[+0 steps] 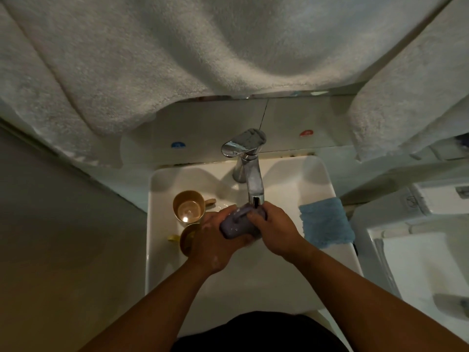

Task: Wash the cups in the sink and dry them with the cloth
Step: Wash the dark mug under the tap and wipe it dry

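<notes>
I see a white sink (314, 174) from above. At its left edge one brown cup (189, 205) stands upright, its mouth open to me, its handle pointing right. Just below it lies a second brown cup (187, 241), partly hidden behind my left hand (218, 240). In the middle of the sink, both grips hold a purple cup (234, 226) on its side, directly under the spout of the chrome tap (250, 171). The left grip is curled under the cup's body; the right hand (275, 228) closes its fingers over the upper end. On the right edge of the sink rests a blue cloth (326, 222), lying flat, apart from my hands. White towels (177, 52) hang above.
</notes>
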`<control>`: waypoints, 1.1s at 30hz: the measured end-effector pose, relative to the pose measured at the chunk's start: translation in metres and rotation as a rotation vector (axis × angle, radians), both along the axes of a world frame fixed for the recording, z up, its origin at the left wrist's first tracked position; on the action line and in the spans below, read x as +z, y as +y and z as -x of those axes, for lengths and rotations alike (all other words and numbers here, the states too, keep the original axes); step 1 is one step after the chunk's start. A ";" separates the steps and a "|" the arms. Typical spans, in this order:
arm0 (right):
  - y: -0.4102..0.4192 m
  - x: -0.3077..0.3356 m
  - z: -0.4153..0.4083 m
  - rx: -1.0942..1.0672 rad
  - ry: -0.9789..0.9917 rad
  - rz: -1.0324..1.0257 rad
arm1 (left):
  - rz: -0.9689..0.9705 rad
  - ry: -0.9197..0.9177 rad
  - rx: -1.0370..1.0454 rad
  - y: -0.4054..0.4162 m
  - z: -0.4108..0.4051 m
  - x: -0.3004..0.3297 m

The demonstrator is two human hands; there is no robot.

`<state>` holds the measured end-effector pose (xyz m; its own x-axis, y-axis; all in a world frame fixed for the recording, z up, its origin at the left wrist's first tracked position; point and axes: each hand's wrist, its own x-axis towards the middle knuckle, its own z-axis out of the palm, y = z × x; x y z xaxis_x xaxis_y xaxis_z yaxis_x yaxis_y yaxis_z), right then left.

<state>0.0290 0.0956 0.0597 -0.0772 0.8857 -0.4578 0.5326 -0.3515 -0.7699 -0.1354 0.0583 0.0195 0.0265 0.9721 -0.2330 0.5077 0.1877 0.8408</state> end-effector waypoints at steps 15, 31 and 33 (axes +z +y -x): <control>0.002 -0.015 -0.013 -0.173 -0.096 -0.071 | 0.122 -0.036 -0.062 0.008 -0.019 0.005; -0.014 -0.014 -0.049 -0.048 0.318 -0.117 | 0.508 -0.714 0.099 0.033 -0.015 0.005; -0.010 -0.011 -0.051 -0.031 0.383 -0.062 | 0.500 -0.682 0.116 0.032 -0.014 0.004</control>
